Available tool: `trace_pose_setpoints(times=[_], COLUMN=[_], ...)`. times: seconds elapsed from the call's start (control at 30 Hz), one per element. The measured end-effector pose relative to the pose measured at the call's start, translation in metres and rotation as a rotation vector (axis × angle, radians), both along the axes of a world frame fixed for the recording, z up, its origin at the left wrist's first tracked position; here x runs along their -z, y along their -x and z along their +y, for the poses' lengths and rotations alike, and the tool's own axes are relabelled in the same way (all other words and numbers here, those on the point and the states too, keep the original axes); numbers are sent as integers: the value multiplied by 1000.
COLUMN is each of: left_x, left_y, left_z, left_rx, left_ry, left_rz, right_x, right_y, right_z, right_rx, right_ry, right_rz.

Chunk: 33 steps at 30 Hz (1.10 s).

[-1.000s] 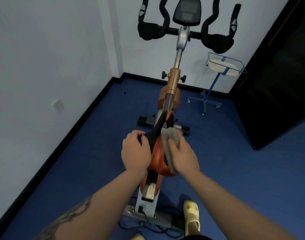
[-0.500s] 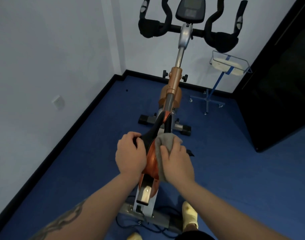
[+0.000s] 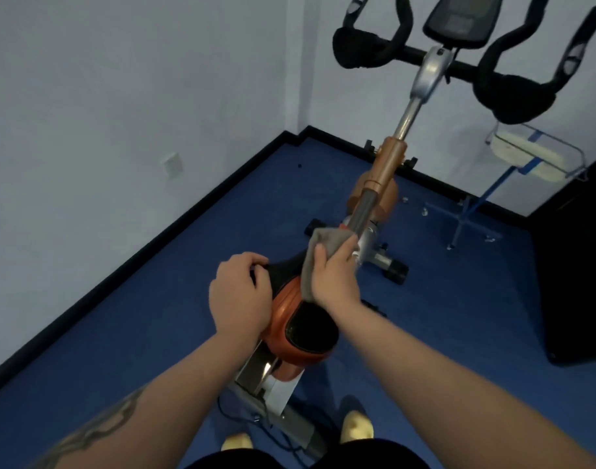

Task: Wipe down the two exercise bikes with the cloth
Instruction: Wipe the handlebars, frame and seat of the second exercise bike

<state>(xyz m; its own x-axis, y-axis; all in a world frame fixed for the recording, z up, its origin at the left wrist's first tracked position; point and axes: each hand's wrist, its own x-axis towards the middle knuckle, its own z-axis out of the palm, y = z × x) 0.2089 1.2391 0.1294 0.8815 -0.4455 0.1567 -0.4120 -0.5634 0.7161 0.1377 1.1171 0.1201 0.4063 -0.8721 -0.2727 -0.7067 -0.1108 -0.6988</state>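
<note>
Grey cloth (image 3: 327,252) was found bunched under the right hand (image 3: 335,277), pinched between thumb and curled fingers and pressed against the nose of the black saddle (image 3: 289,272), where the frame tube (image 3: 364,214) meets it. The left hand (image 3: 239,294) was wrapped over the saddle's left edge, fingers curled round it, apparently steadying the seat. One exercise bike (image 3: 384,170) stood in the room's far corner on blue flooring (image 3: 154,333), its orange body running away from the observer toward the black handlebars (image 3: 513,93) and console (image 3: 459,18) at the far end.

Assessment of progress: wiping was in hand at the saddle area only. No mark on the surfaces showed which parts had been cleaned, so the extent completed could not be confirmed. Handlebars, console, upright post and base appeared to remain outstanding. A second bike was not in view and must be presumed untreated. A blue wire-basket stand (image 3: 533,154) stood at far right, apart from the bike.
</note>
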Motion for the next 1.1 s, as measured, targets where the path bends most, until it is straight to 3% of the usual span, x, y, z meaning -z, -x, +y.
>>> trace_pose_setpoints(times=[0.1, 0.2, 0.3, 0.37, 0.47, 0.5, 0.6, 0.7, 0.8, 0.87, 0.93, 1.03, 1.1], left_x=[-4, -5, 0, 3, 3, 2, 6, 7, 8, 10, 12, 10, 7], left_y=[15, 45, 73, 81, 85, 87, 90, 87, 89, 92, 92, 85, 83], left_z=[-4, -5, -2, 1, 1, 0, -2, -1, 0, -2, -3, 1, 7], left_rx=[-205, -364, -312, -270, -311, -347, -402, -410, -469, -506, -519, -479, -424], left_ry=[38, 132, 143, 116, 141, 180, 314, 302, 363, 386, 400, 367, 297], left_rz=[114, 221, 205, 214, 337, 399, 542, 587, 721, 770, 786, 811, 875], right_x=[-5, 0, -3, -7, -16, -18, -10, -17, -23, -24, -15, -16, -21], right_y=[-16, -5, 4, -4, -16, -19, -17, -21, -35, -39, -37, -41, -57], right_z=[-48, -49, -55, -82, -101, -93, -56, -77, -111, -96, -56, -31, -43], right_rx=[-33, -472, -959, -1068, -806, -781, -1096, -1339, -1152, -1154, -1292, -1431, -1464], right_ry=[107, 579, 755, 752, 542, 590, 828, 694, 528, 659, 790, 526, 321], right_rz=[-2, 106, -27, 30, 181, 231, 122, 77, 279, 383, 251, 56, 153])
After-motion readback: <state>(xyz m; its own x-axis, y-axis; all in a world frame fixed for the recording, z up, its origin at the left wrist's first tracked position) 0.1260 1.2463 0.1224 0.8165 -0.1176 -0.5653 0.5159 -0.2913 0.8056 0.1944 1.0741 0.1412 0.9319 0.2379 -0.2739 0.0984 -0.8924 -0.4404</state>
